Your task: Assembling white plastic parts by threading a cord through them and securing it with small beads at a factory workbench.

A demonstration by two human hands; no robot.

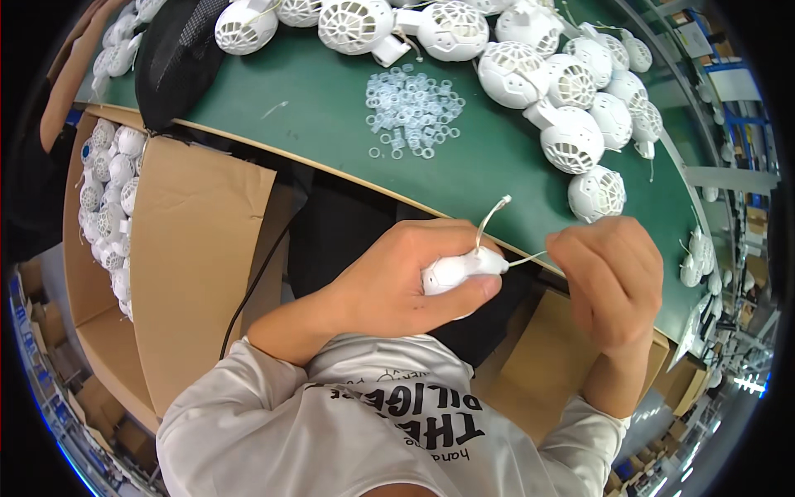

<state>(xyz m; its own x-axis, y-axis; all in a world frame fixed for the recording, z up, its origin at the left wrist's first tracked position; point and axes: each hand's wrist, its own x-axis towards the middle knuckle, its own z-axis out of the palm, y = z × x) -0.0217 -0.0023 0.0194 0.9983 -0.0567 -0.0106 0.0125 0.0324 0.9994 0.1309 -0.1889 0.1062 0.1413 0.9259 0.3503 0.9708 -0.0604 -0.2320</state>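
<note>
A white plastic fan housing with a narrow neck is wrapped in my left hand, just off the table's near edge. The thumb lies along its near side, and the palm and fingers hide most of the body. From the neck, one pale wire rises freely and ends in a small tip. A second thin wire runs rightward to my right hand, whose fingers are closed in a pinch around its end. That end is hidden by the fingertips.
Small clear plastic rings lie heaped on the green table. Several white housings line its far and right sides. A cardboard box at left holds more housings. Beside a black mesh object is another person's arm.
</note>
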